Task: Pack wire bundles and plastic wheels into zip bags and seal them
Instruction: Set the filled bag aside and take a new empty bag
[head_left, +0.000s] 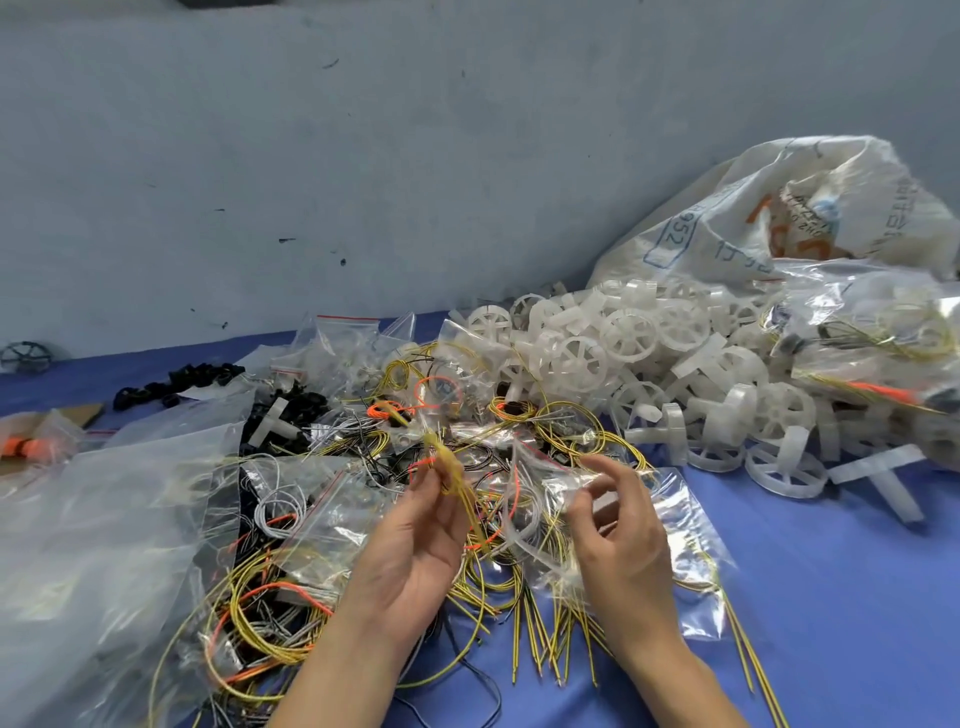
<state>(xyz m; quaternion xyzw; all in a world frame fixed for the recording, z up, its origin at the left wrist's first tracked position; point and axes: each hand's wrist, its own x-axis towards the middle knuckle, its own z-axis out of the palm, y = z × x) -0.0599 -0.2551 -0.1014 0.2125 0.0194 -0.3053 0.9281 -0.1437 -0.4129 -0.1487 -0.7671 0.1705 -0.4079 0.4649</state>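
Note:
My left hand (415, 535) is raised above the table and pinches a blurred bundle of yellow wire (454, 475) between thumb and fingertips. To its right, my right hand (621, 535) holds a clear zip bag (535, 499) by its edge, fingers curled on the plastic. Under both hands lies a tangle of loose yellow, orange and white wires (509, 577) on the blue table (841, 613). A heap of white plastic wheels (628, 338) fills the back right.
Large clear bags (104, 519) cover the left of the table, with more wire coils (260, 613) partly under them. Small zip bags (343, 332) and black parts (176, 384) lie further back. A white woven sack (779, 208) leans against the grey wall at right.

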